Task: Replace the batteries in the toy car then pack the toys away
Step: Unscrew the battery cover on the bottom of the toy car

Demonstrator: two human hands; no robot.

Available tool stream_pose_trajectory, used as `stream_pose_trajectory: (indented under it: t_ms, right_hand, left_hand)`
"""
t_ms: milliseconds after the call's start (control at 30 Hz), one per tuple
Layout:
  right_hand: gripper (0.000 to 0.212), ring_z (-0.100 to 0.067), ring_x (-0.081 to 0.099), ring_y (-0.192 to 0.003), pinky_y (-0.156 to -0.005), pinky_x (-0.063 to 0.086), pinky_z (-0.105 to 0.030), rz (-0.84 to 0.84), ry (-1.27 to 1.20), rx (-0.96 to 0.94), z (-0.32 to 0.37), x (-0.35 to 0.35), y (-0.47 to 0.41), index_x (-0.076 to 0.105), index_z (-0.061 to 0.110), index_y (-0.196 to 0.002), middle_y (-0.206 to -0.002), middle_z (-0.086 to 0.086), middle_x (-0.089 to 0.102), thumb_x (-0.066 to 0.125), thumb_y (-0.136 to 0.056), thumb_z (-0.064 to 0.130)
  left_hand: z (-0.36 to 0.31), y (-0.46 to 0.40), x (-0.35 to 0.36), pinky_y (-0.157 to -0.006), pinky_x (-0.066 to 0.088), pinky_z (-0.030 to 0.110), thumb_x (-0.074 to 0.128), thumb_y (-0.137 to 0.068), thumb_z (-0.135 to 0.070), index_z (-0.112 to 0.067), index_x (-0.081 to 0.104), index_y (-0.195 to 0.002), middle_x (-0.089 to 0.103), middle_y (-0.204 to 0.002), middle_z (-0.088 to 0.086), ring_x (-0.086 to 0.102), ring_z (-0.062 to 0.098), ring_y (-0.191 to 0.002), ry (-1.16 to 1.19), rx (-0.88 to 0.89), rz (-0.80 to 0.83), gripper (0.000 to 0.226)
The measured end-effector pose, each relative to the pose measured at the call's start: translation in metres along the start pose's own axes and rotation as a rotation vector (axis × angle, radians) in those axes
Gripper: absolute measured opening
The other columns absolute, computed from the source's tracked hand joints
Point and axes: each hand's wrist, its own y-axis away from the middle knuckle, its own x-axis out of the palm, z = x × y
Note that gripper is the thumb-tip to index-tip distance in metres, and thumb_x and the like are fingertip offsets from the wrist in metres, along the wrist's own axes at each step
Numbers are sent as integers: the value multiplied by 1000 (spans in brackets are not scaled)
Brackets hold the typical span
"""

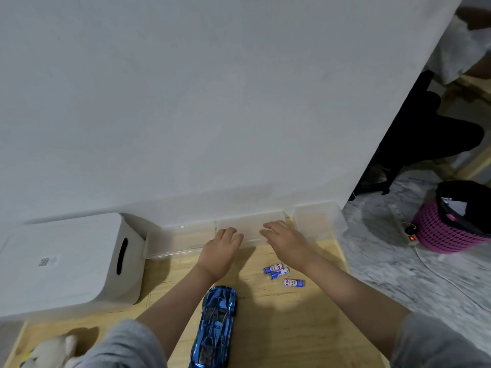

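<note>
A shiny blue toy car [216,328] lies lengthwise on the wooden board, between my forearms. Three blue-and-white batteries [281,273] lie loose to its upper right, under my right wrist. My left hand [219,253] and my right hand [285,241] both reach forward with relaxed fingers, holding nothing, at the front of a clear plastic container [252,227] standing against the wall. A white plush toy [49,353] shows at the bottom left corner.
A large white lidded storage bin [66,261] sits at the left. Two more clear containers [320,221] flank the middle one along the wall. On the marble floor to the right stand a pink basket [446,229] and a power strip [409,236] with a cable.
</note>
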Motion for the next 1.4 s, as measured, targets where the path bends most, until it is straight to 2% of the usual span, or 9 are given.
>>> stream_pose_trajectory:
  t_ms: [300, 633, 700, 767, 833, 867, 1100, 1267, 1400]
  right_hand:
    - [65, -23, 64, -96, -75, 56, -28, 38, -25, 88, 1, 11, 6, 70, 17, -103, -109, -4, 68, 82, -47, -12]
    - [71, -28, 62, -103, -80, 55, -34, 55, 16, 96, 9, 7, 9, 66, 12, -108, -115, -9, 65, 70, -46, -21]
    - [67, -28, 61, -104, -80, 55, -34, 62, 31, 99, 12, 7, 9, 65, 11, -107, -116, -10, 64, 71, -47, -19]
    - [57, -29, 62, -103, -79, 54, -33, 75, 63, 119, 18, 6, 7, 65, 10, -104, -113, -11, 64, 75, -51, -11]
    - [50, -29, 63, -103, -79, 54, -33, 86, 91, 149, 28, 4, 2, 65, 8, -102, -110, -13, 64, 79, -55, -1]
    - [48, -30, 63, -104, -81, 55, -34, 89, 81, 155, 35, 5, -1, 65, 6, -103, -111, -15, 63, 79, -57, 1]
    - [48, -26, 26, -141, -105, 38, -41, 229, -105, 47, 99, 5, -42, 37, 5, -140, -152, -13, 29, 45, -93, 9]
    - [59, -22, 5, -147, -100, 45, -44, 408, -54, -38, 132, 17, -76, 16, 14, -149, -159, -6, 5, 41, -95, 9]
    - [68, -34, 5, -145, -89, 51, -46, 500, 102, -22, 147, 33, -95, 13, 13, -148, -157, -18, 5, 46, -90, -1]
  left_hand:
    - [-5, 0, 0, -36, 51, 26, 85, -35, 3, -11, 69, -96, 68, -97, 13, 67, 31, -85, 25, -19, 39, 64]
    - [-6, 0, 3, -35, 50, 24, 82, -38, 4, -12, 68, -96, 68, -99, 11, 66, 30, -86, 41, -37, -6, 62]
    - [-7, 1, 1, -42, 54, 26, 82, -45, 2, -12, 66, -101, 66, -105, 11, 65, 31, -93, 83, -60, 12, 61]
    - [-6, 4, -1, -70, 58, 35, 75, -60, -1, -12, 60, -115, 60, -121, 14, 58, 33, -110, 139, -53, 35, 58]
    - [-3, 11, -3, -103, 42, 44, 68, -70, -4, -12, 50, -129, 50, -136, 14, 47, 33, -126, 124, -44, 35, 62]
    - [0, 16, -4, -108, 34, 47, 67, -71, -6, -11, 46, -133, 46, -140, 14, 44, 32, -130, 104, -64, 23, 66]
    - [60, 62, 3, -108, 34, 49, 73, -70, -11, -8, 39, -140, 39, -147, 15, 39, 33, -135, 145, -278, 16, 78]
    - [99, 79, 8, -118, 12, 38, 47, -85, 9, -9, 16, -151, 9, -159, 10, 9, 29, -146, 281, -396, -46, 75]
    - [118, 76, 21, -118, 12, 34, 43, -86, 13, -3, 26, -147, 17, -156, 18, 15, 35, -145, 415, -436, -91, 65]
